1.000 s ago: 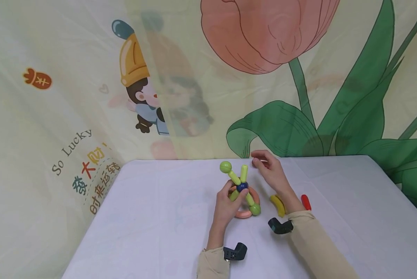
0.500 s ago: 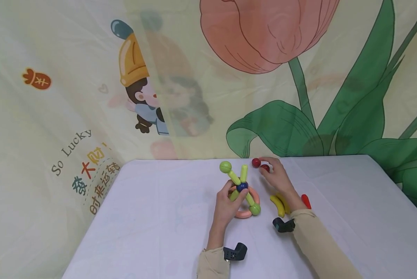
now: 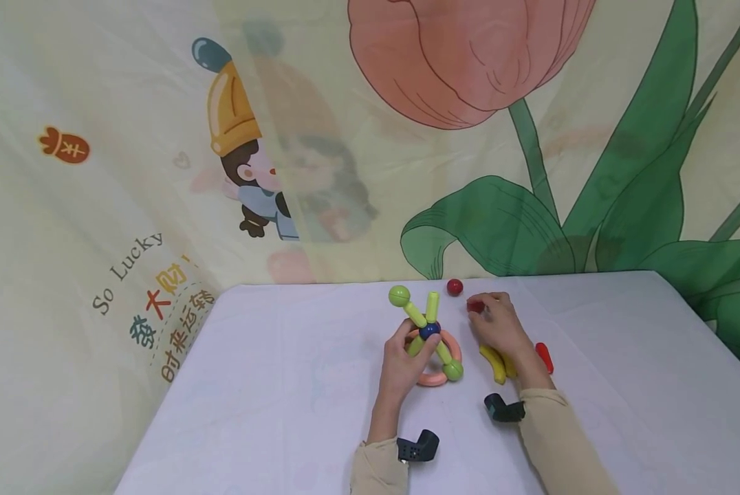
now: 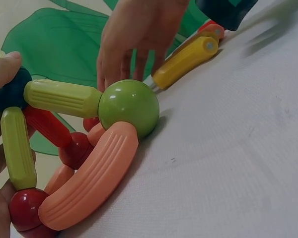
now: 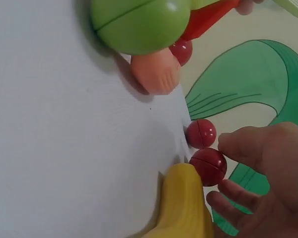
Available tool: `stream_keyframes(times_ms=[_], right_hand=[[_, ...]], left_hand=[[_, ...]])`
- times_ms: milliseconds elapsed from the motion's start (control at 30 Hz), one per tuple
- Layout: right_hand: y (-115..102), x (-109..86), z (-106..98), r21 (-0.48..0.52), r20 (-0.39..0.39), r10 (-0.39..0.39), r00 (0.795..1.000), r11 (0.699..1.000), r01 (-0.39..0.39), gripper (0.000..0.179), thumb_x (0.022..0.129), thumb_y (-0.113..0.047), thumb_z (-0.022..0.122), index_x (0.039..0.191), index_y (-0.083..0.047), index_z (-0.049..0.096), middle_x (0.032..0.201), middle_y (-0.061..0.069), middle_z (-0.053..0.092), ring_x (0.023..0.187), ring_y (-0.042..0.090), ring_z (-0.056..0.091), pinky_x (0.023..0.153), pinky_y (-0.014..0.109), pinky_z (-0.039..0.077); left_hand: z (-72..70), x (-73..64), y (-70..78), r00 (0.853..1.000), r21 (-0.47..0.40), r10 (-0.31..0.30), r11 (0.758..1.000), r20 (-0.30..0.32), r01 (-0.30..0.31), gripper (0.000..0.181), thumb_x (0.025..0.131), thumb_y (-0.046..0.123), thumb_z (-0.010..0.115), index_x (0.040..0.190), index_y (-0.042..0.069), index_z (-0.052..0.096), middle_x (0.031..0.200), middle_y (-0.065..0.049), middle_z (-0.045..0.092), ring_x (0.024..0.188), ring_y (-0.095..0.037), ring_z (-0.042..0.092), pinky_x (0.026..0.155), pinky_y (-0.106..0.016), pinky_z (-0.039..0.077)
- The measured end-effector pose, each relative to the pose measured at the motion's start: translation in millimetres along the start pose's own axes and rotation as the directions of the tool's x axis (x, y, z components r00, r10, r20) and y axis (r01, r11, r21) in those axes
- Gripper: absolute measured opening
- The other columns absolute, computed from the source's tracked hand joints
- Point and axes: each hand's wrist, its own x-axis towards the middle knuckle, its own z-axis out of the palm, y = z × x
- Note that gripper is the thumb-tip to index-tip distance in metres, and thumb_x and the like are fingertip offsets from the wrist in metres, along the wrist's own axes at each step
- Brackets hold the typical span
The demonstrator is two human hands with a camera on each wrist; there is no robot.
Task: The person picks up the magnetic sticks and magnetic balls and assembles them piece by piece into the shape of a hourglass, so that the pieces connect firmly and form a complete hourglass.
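My left hand (image 3: 404, 361) grips a magnetic ball-and-rod model near its navy ball (image 3: 430, 331). Light green rods (image 4: 64, 97) fan out from that ball, two of them ending in green balls (image 3: 399, 296). Curved salmon rods (image 4: 92, 178) and red balls (image 4: 27, 208) form a ring at the model's base, down by the table. Over to the right, my right hand (image 3: 500, 323) pinches a loose red ball (image 5: 208, 167) between thumb and fingers. A second red ball (image 3: 454, 287) lies just beyond, near the table's back edge.
Curved yellow rods (image 3: 492, 364) lie under and beside the right forearm. To their right is a red rod (image 3: 544, 357). The white-covered table (image 3: 252, 399) ends at a printed cloth backdrop (image 3: 320, 137).
My right hand has drawn back from the table's far edge, bringing one red ball slightly nearer and uncovering the other. The left hand and model have stayed in place.
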Motion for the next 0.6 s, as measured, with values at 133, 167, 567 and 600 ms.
stream_keyframes(times_ms=[133,167,567,600], right_hand=[[4.0,-6.9,1.4,0.026,0.002,-0.018,1.0,0.999,0.018,0.032,0.093,-0.016,0.054,0.124,-0.008,0.055,0.141,0.021,0.029,0.126,0.038,0.035,0.105,0.057,0.035],[5.4,-8.2,2.2,0.021,0.003,-0.025,1.0,0.999,0.025,0.032,0.093,-0.016,0.054,0.124,-0.009,0.055,0.141,0.021,0.03,0.126,0.038,0.036,0.104,0.057,0.035],[9.0,-12.3,2.8,0.027,0.005,-0.053,0.999,0.998,0.053,0.032,0.091,-0.016,0.058,0.123,-0.011,0.055,0.134,0.017,0.037,0.121,0.033,0.042,0.102,0.053,0.039],[8.5,-12.2,3.2,0.025,0.01,-0.054,0.998,0.998,0.054,0.032,0.091,-0.016,0.058,0.122,-0.011,0.056,0.134,0.017,0.037,0.122,0.033,0.041,0.102,0.053,0.039]], left_hand=[[-3.6,-3.8,15.2,1.0,0.006,-0.011,1.0,0.009,0.011,0.031,0.089,0.034,0.065,0.117,0.02,0.059,0.11,-0.001,0.067,0.094,-0.014,0.056,0.085,-0.03,0.047],[-4.6,-5.0,20.4,1.0,0.006,-0.011,1.0,0.013,0.011,0.031,0.089,0.032,0.065,0.117,0.018,0.059,0.11,-0.003,0.067,0.095,-0.015,0.056,0.086,-0.031,0.047],[-8.3,-8.5,38.4,0.999,-0.001,-0.016,1.0,0.028,0.016,0.03,0.09,0.026,0.065,0.116,0.013,0.059,0.109,-0.006,0.067,0.096,-0.018,0.057,0.089,-0.043,0.048],[-8.9,-9.0,38.4,0.999,0.001,-0.023,1.0,0.024,0.023,0.03,0.09,0.026,0.065,0.116,0.013,0.059,0.109,-0.006,0.067,0.096,-0.017,0.057,0.09,-0.042,0.048]])
